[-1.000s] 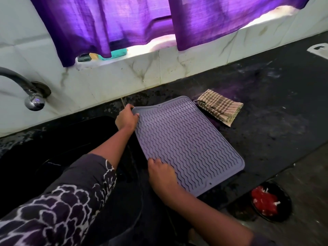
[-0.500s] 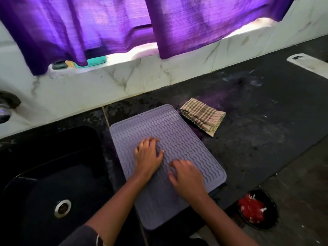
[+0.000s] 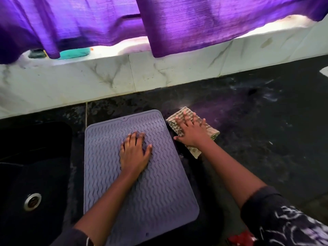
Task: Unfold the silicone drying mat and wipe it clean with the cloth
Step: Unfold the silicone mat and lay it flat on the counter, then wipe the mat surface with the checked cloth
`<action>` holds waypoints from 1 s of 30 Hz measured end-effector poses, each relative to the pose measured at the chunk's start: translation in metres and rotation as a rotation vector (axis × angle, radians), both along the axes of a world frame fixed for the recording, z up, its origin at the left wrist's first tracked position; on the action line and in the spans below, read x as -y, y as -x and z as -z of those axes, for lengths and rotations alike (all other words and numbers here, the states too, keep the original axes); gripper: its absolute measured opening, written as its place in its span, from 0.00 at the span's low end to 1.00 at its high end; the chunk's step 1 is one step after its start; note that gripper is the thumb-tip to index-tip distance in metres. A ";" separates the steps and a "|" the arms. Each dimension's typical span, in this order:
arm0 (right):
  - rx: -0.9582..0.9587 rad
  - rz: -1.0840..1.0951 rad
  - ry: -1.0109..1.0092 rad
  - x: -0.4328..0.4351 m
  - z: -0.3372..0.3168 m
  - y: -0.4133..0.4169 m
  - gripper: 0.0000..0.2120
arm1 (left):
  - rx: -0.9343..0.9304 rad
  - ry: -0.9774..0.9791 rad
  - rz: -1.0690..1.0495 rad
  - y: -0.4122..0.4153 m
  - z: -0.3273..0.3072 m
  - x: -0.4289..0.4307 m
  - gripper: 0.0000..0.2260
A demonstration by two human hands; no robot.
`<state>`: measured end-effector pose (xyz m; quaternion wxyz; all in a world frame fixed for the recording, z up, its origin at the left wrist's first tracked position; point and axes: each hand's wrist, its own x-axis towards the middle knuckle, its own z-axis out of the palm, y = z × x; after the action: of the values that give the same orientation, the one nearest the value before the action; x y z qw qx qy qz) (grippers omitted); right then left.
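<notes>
Counter: dark speckled stone worktop [image 3: 248, 139] under a pale marble-veined backsplash [image 3: 106, 82]; wet smears show toward the far right
Window: purple curtain [image 3: 177, 23] hangs in 2 panels over a bright sill; a teal object [image 3: 74, 52] lies on the sill below the left panel, what it is cannot be made out
Sink: black basin [image 3: 35, 166] at left, round metal drain [image 3: 32, 201] in its floor
Mat: grey-lilac silicone drying mat [image 3: 156, 192] lies fully opened and flat on the counter just right of the sink; wavy ribbed face up; small notch at the middle of its far edge
Cloth: folded checked cloth [image 3: 193, 150], beige with darker lines, on the counter just beside the mat's far right corner; whether it touches the mat edge is hard to say
Left hand: left hand [image 3: 134, 155] pressed palm down on the upper middle of the mat; fingers spread, gripping nothing
Right hand: right hand [image 3: 191, 132] laid flat on top of the cloth; fingers splayed and extended, not closed around the fabric
Sleeves: dark fabric with a white pattern [image 3: 287, 222] on the right arm at lower right
Floor edge: red blurred object [image 3: 241, 239] at the bottom margin, partly cut off
</notes>
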<state>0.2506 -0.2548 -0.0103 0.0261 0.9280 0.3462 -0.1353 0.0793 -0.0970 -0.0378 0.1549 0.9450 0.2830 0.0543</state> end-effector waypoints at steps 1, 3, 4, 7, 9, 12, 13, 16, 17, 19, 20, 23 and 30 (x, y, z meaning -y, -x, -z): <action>-0.032 -0.004 -0.003 0.002 0.004 -0.001 0.37 | 0.001 -0.004 -0.004 0.000 0.000 0.000 0.26; -0.062 -0.012 -0.030 0.006 0.011 -0.003 0.35 | 0.005 -0.018 -0.016 -0.002 0.001 0.000 0.26; -0.055 -0.014 -0.050 0.007 0.013 -0.003 0.34 | 0.005 -0.020 -0.023 -0.002 0.001 0.000 0.26; 0.007 0.006 -0.127 0.007 0.017 0.003 0.29 | 0.009 -0.033 -0.034 -0.002 0.003 0.000 0.26; 0.066 0.027 -0.173 0.003 0.019 0.008 0.27 | 0.012 -0.042 -0.037 -0.002 0.004 -0.001 0.26; 0.105 0.073 -0.174 -0.005 0.018 0.011 0.26 | 0.029 -0.050 -0.043 -0.003 0.005 0.000 0.25; 0.105 0.088 -0.163 -0.007 0.018 0.012 0.25 | 0.030 -0.048 -0.045 -0.002 0.005 0.000 0.25; 0.142 0.101 -0.117 -0.013 0.014 0.012 0.21 | 0.023 -0.041 -0.050 -0.003 0.005 0.000 0.25; 0.151 0.093 -0.113 -0.014 0.010 0.009 0.19 | 0.023 -0.036 -0.048 -0.003 0.004 0.000 0.25; 0.111 0.119 -0.247 -0.009 -0.006 0.002 0.13 | 0.014 -0.012 -0.046 -0.003 0.001 0.000 0.25; 0.055 0.182 -0.384 -0.005 -0.018 -0.001 0.11 | 0.002 -0.003 -0.046 -0.003 -0.001 0.000 0.25; -0.383 0.528 -0.883 0.007 -0.067 0.000 0.11 | -0.008 0.005 -0.025 -0.007 -0.015 0.005 0.27; -1.354 0.869 -1.234 0.006 -0.106 0.033 0.18 | 0.388 0.126 0.497 -0.025 -0.102 0.024 0.33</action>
<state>0.2180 -0.2608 0.0959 -0.7112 0.5532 -0.0700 -0.4281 0.1045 -0.1206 0.0646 0.2727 0.9457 0.0117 0.1765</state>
